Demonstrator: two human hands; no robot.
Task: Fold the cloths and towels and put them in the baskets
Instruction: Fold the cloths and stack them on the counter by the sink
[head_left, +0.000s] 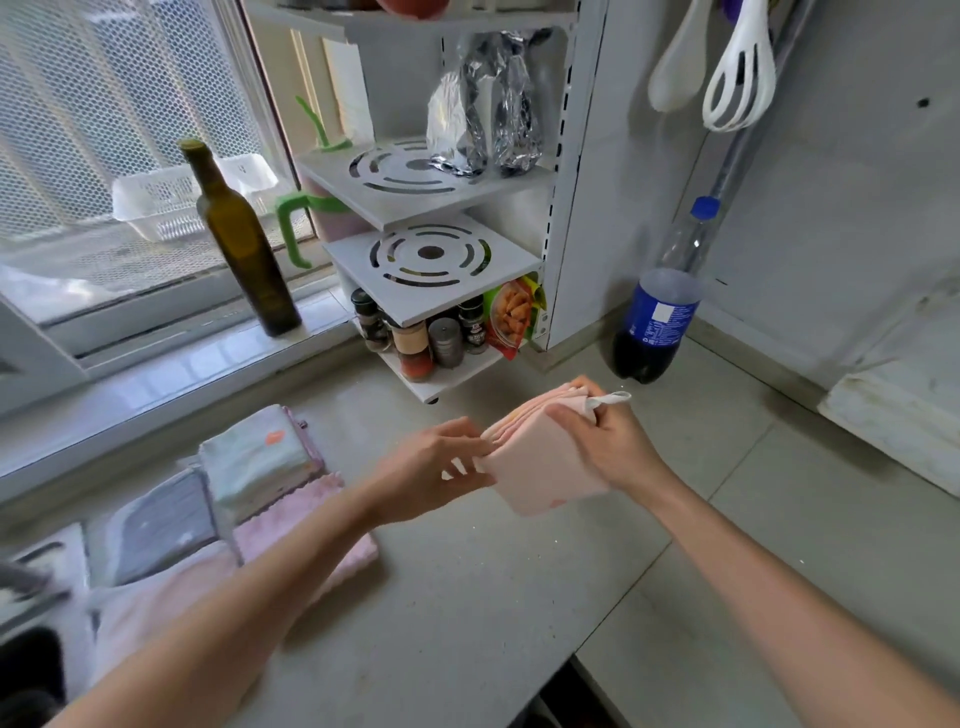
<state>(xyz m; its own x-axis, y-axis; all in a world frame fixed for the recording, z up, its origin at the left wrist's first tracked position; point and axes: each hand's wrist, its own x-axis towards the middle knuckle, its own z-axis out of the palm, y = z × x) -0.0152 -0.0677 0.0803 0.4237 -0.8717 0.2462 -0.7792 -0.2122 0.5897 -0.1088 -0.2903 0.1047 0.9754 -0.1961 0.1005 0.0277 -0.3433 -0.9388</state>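
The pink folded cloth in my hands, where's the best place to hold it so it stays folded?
Probably pinch the pink folded cloth across its stacked layered edge, where the left hand meets it, coming from the left. The right hand already clamps the far corner by the white loop, so gripping both ends keeps the layers together.

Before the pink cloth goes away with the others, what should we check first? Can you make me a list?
1. Pink cloth folded up small: ok, the layers look stacked.
2. Held by both hands: ok, right hand grips the far corner, left hand touches the near edge.
3. White loop tag tucked in: not ok, it sticks out.
4. A spot to put it: ok, a folded pile sits to the left on the counter.
5. Basket ready: cannot tell, the left edge is blurred.
6. Cola bottle out of the way: ok, it stands apart behind.
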